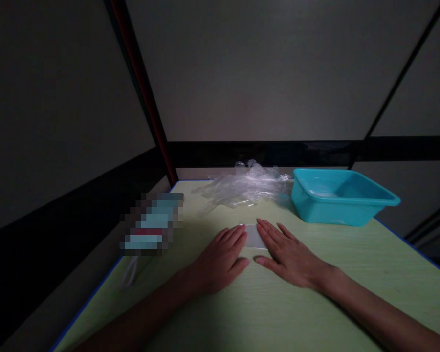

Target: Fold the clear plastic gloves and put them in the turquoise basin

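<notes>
A small flat whitish sheet, perhaps a plastic bag (254, 237), lies on the pale green table (249, 313) between my two hands. My left hand (222, 259) rests palm down over its left end, fingers stretched out and thumb apart. Over the right end lies my right hand (288, 252), also flat, with its fingers extended and the thumb held away. Both hands cover the sheet's ends, so its full length is hidden. Neither hand is closed around anything.
Behind the hands is a heap of crumpled clear plastic bags (251, 186). A turquoise plastic basin (337, 210) stands at the back right. At the left edge lies a pixelated light-blue item (152, 222) beside a white loop (129, 271). Wall panels (256, 73) rise behind the table.
</notes>
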Tool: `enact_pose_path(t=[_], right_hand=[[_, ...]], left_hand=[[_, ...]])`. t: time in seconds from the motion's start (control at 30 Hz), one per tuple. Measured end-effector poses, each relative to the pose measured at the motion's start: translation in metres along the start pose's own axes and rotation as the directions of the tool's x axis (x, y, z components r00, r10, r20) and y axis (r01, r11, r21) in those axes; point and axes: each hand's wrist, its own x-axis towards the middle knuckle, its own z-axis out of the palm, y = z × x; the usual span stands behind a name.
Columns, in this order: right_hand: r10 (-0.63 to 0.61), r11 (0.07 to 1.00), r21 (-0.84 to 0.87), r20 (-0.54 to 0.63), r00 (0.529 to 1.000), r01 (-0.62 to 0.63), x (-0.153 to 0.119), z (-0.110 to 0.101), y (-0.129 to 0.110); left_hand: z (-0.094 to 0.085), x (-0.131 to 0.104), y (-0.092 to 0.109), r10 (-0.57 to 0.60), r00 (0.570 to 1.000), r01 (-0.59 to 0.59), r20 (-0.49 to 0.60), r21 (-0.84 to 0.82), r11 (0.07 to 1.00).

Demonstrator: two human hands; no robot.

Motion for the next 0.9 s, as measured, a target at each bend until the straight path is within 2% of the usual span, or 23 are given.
enact_pose_path(t=[0.13, 0.23, 0.43, 0.63, 0.8, 0.9], right_hand=[[0.02, 1.0, -0.006, -0.065, 0.998, -0.02, 0.004, -0.001, -0.005], [-0.012, 1.0, 0.001, -0.089, 0.996, 0.012, 0.01, -0.002, -0.014], [-0.033, 0.999, 0.026, -0.016, 0.999, 0.034, 0.012, 0.0, -0.022], [0.019, 1.0, 0.017, 0.044, 0.999, -0.019, 0.002, -0.003, -0.01], [0.004, 0.999, 0.052, 0.078, 0.997, -0.008, -0.003, -0.01, 0.009], [-0.042, 0.996, 0.078, 0.025, 0.999, 0.04, -0.002, -0.022, 0.015]], left_hand=[[0.002, 0.003, -0.002, 0.004, 0.999, -0.005, -0.051, -0.019, 1.0], [0.005, 0.007, -0.003, 0.015, 0.999, -0.015, -0.048, -0.009, 1.0], [0.006, 0.009, -0.002, -0.008, 1.0, 0.008, -0.012, 0.026, 1.0], [0.004, 0.008, -0.001, -0.008, 0.999, 0.007, 0.038, 0.036, 0.999], [0.004, 0.008, -0.008, -0.046, 0.999, 0.045, -0.002, -0.106, 0.993], [0.002, 0.01, -0.015, -0.101, 0.993, 0.084, -0.057, -0.253, 0.964]])
